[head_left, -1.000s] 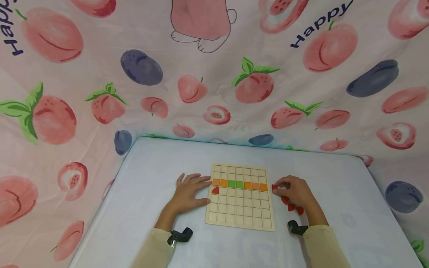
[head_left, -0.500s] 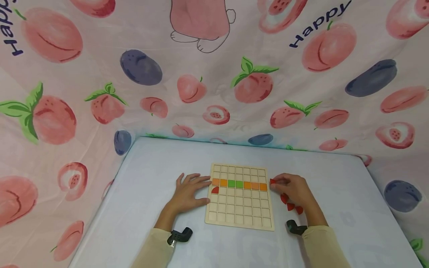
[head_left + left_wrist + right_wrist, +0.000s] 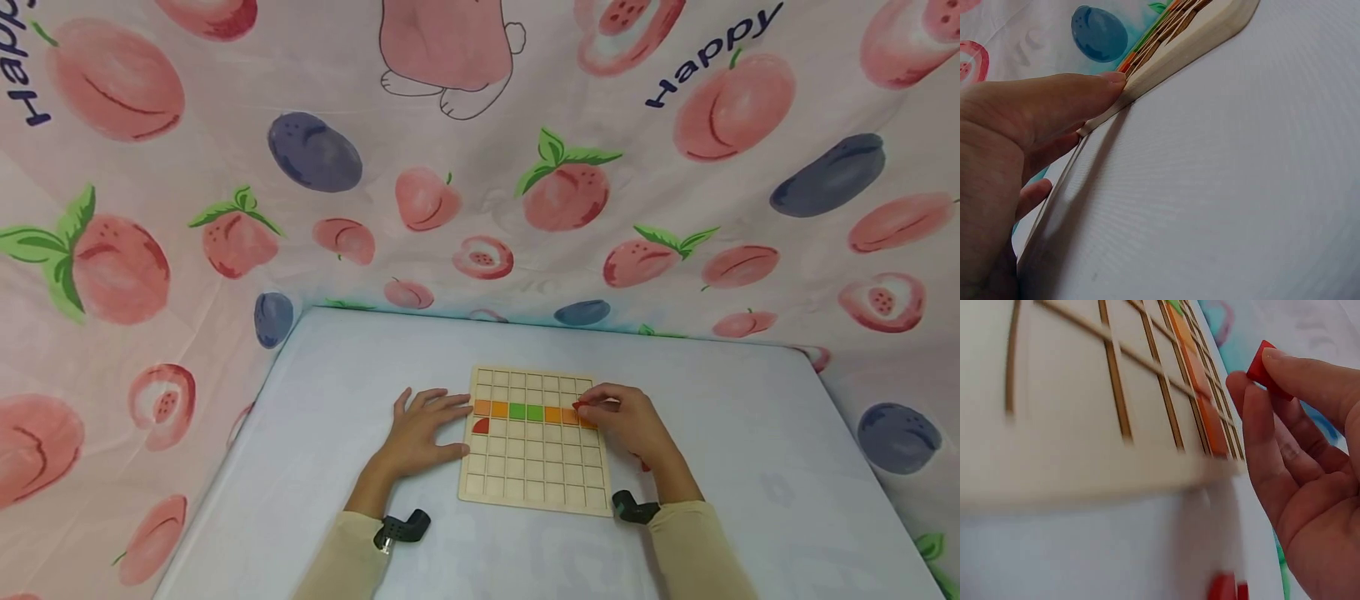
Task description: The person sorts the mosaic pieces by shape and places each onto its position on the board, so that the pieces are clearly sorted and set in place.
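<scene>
Nearest, on the white worktop (image 3: pixel 525 558), loose red blocks (image 3: pixel 1222 587) lie partly hidden at about four o'clock from the square, pale-wood gridded board (image 3: pixel 536 479). My left hand (image 3: pixel 423 433), its grip spread apart, touches the board's edge at nine o'clock. At two o'clock, my right hand (image 3: pixel 628 421) has its grip clamped on a small red block (image 3: pixel 1258 366), raised above the board; I judge it light, stiff and smooth, best pinched by opposite sides. Farthest, fruit-printed cloth (image 3: pixel 480 208) hangs at twelve.

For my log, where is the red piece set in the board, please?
In the head view, the red piece sits leftmost on the board, just below an orange square, beside the left hand.
</scene>
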Tool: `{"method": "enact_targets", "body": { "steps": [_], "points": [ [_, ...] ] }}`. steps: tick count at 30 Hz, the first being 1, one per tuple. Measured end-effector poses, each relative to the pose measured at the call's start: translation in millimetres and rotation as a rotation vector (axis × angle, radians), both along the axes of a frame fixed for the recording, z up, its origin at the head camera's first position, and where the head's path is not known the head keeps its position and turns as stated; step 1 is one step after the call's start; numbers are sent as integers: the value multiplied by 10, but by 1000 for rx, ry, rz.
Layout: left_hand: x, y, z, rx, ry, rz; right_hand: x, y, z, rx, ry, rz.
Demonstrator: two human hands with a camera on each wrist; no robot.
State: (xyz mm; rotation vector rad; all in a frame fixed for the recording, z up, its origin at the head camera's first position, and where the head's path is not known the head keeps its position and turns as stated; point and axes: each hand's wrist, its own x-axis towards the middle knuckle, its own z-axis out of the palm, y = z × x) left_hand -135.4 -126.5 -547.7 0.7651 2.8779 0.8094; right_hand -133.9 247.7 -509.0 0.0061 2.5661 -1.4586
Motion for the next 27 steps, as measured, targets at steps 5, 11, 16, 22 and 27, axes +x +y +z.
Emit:
{"method": "enact_targets", "body": {
  "steps": [5, 11, 16, 22, 27],
  "points": [
    [-9, -3, -12, -10, -5, -3, -26, -181, -9, -13, 28, 47],
    [-11, -1, -19, -16, -5, -1, -53, -415, -46, -10, 51, 78],
    [-7, -2, -15, -12, -3, 1, -65, -600, -58, -71, 67, 102],
    [-7, -5, -20, -9, 2, 0, -41, -824, -57, -96, 53, 111],
    [-12, -10, -26, -12, 6, -5, -40, -981, -91, -90, 51, 92]
  ]
}}
